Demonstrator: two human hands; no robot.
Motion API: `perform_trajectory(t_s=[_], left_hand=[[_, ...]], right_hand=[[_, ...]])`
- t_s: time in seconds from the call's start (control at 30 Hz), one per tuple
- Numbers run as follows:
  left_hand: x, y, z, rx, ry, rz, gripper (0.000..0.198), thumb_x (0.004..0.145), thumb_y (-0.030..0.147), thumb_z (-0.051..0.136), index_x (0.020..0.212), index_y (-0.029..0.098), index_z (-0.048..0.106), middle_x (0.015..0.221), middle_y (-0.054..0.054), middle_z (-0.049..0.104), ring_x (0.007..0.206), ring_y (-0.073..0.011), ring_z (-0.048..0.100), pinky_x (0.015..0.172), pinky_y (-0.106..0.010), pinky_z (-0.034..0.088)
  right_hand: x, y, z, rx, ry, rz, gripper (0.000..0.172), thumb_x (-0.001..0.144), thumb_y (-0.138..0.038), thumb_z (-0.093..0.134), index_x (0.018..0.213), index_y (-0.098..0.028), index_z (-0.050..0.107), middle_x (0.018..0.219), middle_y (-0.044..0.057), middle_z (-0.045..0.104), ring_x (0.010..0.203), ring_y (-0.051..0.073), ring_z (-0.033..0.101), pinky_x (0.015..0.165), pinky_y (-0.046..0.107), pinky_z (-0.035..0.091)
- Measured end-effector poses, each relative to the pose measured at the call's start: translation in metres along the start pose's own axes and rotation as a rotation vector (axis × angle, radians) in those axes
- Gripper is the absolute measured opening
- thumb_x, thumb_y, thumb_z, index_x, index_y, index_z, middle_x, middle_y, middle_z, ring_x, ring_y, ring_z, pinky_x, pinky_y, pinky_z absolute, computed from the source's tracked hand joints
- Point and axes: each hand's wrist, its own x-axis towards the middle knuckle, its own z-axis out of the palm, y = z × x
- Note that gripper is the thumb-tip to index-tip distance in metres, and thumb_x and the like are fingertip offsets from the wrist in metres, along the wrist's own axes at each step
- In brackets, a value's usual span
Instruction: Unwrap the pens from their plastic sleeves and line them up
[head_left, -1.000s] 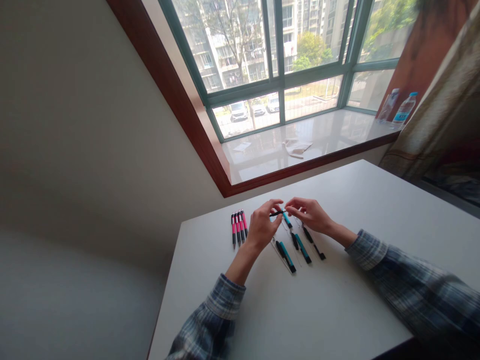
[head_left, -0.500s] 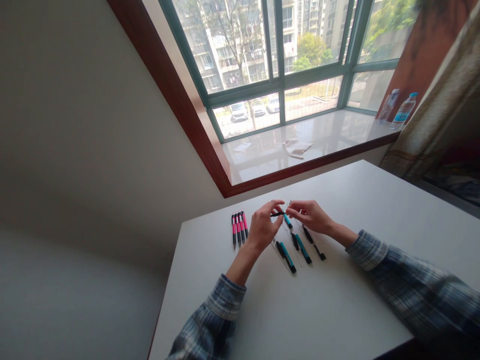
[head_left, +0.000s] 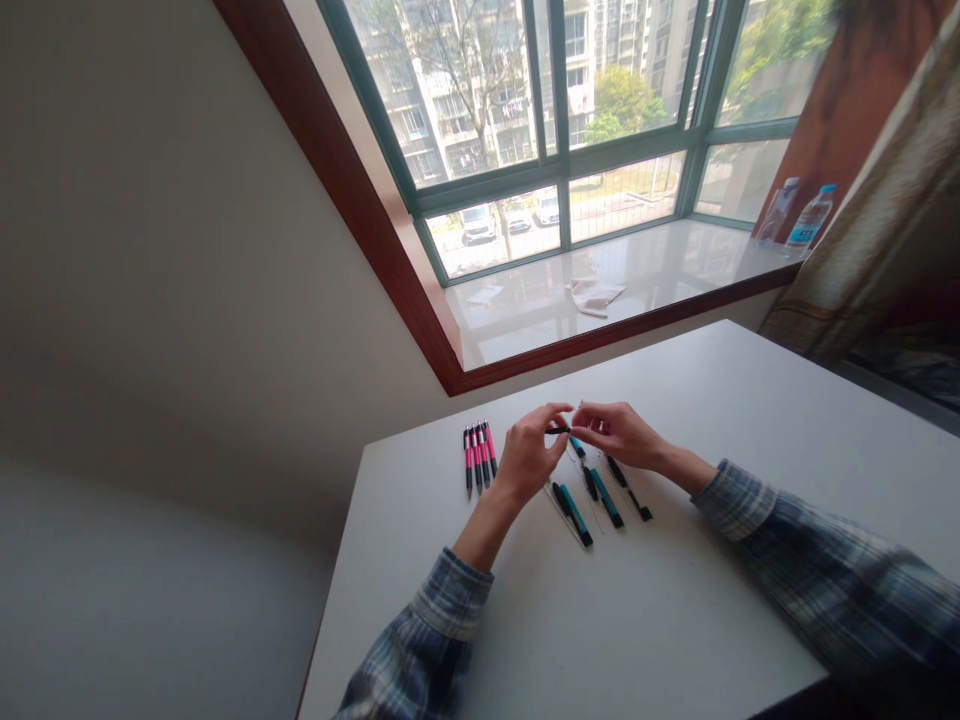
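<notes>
My left hand (head_left: 526,455) and my right hand (head_left: 619,434) meet above the white table (head_left: 675,610), fingertips pinched from both sides on a small black pen part (head_left: 558,430). A teal pen piece (head_left: 576,446) shows just under my right fingers. Several teal and black pens (head_left: 589,500), some taken apart, lie on the table below my hands. Several pink and black pens (head_left: 478,455) lie side by side to the left of my left hand.
Beyond the table is a glossy window sill (head_left: 660,265) with a crumpled cloth (head_left: 592,296) and a slip of paper (head_left: 484,294). Two plastic bottles (head_left: 795,212) stand at the sill's right end. A curtain (head_left: 877,220) hangs at the right.
My hands have drawn slightly closer together and sunk a little toward the table; the black part between them looks shorter.
</notes>
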Motion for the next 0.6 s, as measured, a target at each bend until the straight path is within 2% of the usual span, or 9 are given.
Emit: perform_trajectory(t_s=[0.23,0.33,0.5,0.6], left_hand=[[-0.001,0.003,-0.003,-0.028,-0.027,0.037,0.016,0.093,0.015,0.065,0.106,0.024,0.071,0.104,-0.006,0.074,0.097,-0.0211,0.072,0.089,-0.036,0.058],[0.001,0.008,-0.004,-0.136,0.025,-0.006,0.014,0.092,0.017,0.067,0.105,0.023,0.071,0.101,-0.005,0.075,0.095,-0.0199,0.072,0.091,-0.035,0.058],[0.006,0.015,-0.009,-0.588,0.130,-0.190,0.036,0.085,0.029,0.078,0.117,0.019,0.066,0.090,-0.004,0.074,0.083,-0.0173,0.072,0.082,-0.032,0.060],[0.003,0.012,-0.020,-0.725,0.218,-0.281,0.043,0.082,0.034,0.081,0.119,0.017,0.066,0.093,-0.006,0.076,0.084,-0.0174,0.072,0.082,-0.032,0.059]], right_hand=[[0.001,0.000,0.000,-0.066,-0.021,0.010,0.044,0.100,-0.054,0.054,0.079,-0.020,0.070,0.067,0.000,0.064,0.060,0.014,0.051,0.060,0.027,0.041],[0.001,-0.005,-0.002,-0.033,-0.007,0.018,0.044,0.101,-0.053,0.054,0.076,-0.019,0.068,0.066,0.000,0.063,0.060,0.014,0.051,0.061,0.027,0.040],[0.000,-0.012,-0.002,0.119,-0.039,0.027,0.045,0.101,-0.056,0.054,0.080,-0.020,0.070,0.068,0.001,0.063,0.062,0.016,0.052,0.060,0.027,0.040],[-0.002,-0.013,0.000,0.089,-0.051,0.022,0.040,0.100,-0.054,0.056,0.084,-0.020,0.071,0.071,0.002,0.066,0.063,0.016,0.054,0.061,0.028,0.042]])
